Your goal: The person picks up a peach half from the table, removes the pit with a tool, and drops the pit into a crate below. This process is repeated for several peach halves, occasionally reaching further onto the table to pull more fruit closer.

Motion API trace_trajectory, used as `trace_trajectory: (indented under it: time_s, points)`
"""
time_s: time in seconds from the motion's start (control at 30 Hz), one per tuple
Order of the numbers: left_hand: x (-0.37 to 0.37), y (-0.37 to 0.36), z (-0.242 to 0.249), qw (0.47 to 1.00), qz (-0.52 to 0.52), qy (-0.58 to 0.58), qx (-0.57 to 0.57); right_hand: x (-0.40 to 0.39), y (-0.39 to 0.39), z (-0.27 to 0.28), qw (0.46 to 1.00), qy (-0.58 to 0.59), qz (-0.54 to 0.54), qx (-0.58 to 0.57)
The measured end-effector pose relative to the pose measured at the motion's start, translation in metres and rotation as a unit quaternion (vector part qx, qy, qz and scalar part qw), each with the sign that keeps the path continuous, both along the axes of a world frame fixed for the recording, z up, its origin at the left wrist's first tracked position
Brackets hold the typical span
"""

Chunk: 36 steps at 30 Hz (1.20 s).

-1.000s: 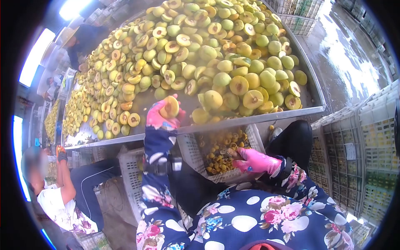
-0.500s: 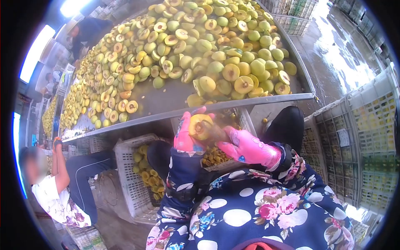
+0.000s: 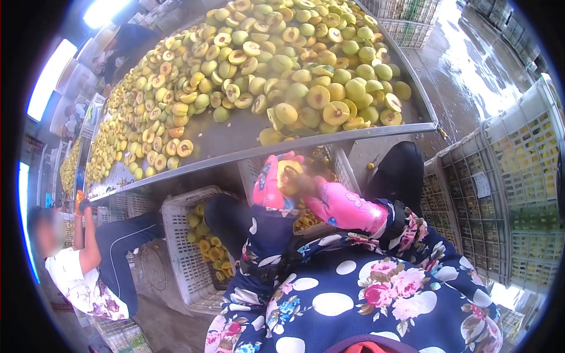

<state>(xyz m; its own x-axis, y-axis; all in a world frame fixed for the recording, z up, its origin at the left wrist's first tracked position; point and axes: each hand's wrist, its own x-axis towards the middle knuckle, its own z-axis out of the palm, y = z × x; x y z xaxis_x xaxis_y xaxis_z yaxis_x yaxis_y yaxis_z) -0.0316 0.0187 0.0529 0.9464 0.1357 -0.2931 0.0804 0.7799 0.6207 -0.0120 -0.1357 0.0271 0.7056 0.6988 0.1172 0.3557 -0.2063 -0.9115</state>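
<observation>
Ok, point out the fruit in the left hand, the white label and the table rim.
Fruit [image 3: 286, 176]: head view, its visible side.
White label [image 3: 481, 184]: head view, its middle.
Table rim [image 3: 376, 132]: head view, near edge.

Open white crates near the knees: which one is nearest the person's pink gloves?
The crate between the knees: both pink gloves are above it, while the other crate stands outside the left knee.

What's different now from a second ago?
The left hand has brought its fruit half from over the tray down and rightward to the right hand, keeping hold of it. The right hand stays above the crate; its grip is blurred. The heaped fruit looks unchanged.
</observation>
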Motion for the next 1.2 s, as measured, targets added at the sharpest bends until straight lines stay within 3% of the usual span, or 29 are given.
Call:
trace_trajectory:
  time_s: [0.07, 0.23, 0.33, 0.43, 0.53, 0.73, 0.87, 0.97, 1.0, 1.07, 1.1, 1.13, 1.17, 1.2]
  points:
    - [0.001, -0.002, -0.001, 0.998, 0.008, 0.02, 0.053, 0.001, 0.003, -0.008, 0.999, -0.014, 0.012, 0.027]
    - [0.004, 0.003, -0.002, 0.982, -0.008, 0.067, 0.174, 0.008, -0.004, 0.017, 0.985, 0.061, 0.075, -0.145]
    - [0.007, 0.01, -0.02, 0.973, -0.037, 0.092, 0.207, 0.008, -0.004, 0.003, 0.979, 0.073, 0.103, -0.163]
    - [0.007, 0.01, -0.035, 0.973, -0.024, 0.089, 0.213, 0.007, 0.001, -0.01, 0.989, 0.04, 0.097, -0.107]
    - [-0.001, 0.003, -0.041, 0.97, 0.008, 0.033, 0.24, 0.01, -0.004, 0.007, 0.9, 0.413, 0.115, -0.082]
    - [-0.008, -0.007, -0.038, 0.991, 0.01, 0.018, 0.136, 0.008, -0.007, 0.004, 0.764, 0.622, 0.157, 0.064]
    - [-0.003, -0.003, -0.049, 0.997, 0.02, 0.076, 0.024, 0.003, -0.009, -0.007, 0.74, 0.641, 0.173, 0.107]
    - [0.002, 0.018, -0.065, 0.987, 0.04, 0.09, -0.13, 0.004, -0.006, 0.003, 0.738, 0.627, 0.234, 0.089]
    - [0.003, 0.032, -0.07, 0.978, 0.043, 0.081, -0.186, 0.002, -0.005, 0.007, 0.719, 0.627, 0.268, 0.135]
    - [-0.002, 0.069, -0.059, 0.973, 0.008, -0.027, -0.228, 0.005, -0.005, 0.001, 0.763, 0.605, 0.208, 0.089]
    - [-0.007, 0.091, -0.047, 0.984, 0.016, -0.046, -0.17, 0.008, -0.003, -0.006, 0.783, 0.593, 0.177, 0.066]
    - [-0.015, 0.123, -0.045, 0.996, 0.05, -0.044, -0.063, 0.012, 0.004, -0.028, 0.826, 0.541, 0.149, -0.056]
    - [-0.022, 0.149, -0.037, 0.989, 0.131, -0.019, 0.066, 0.01, -0.002, -0.07, 0.896, 0.344, 0.242, -0.143]
    - [-0.025, 0.164, -0.016, 0.959, 0.195, 0.061, 0.197, 0.004, -0.018, -0.121, 0.914, 0.126, 0.319, -0.218]
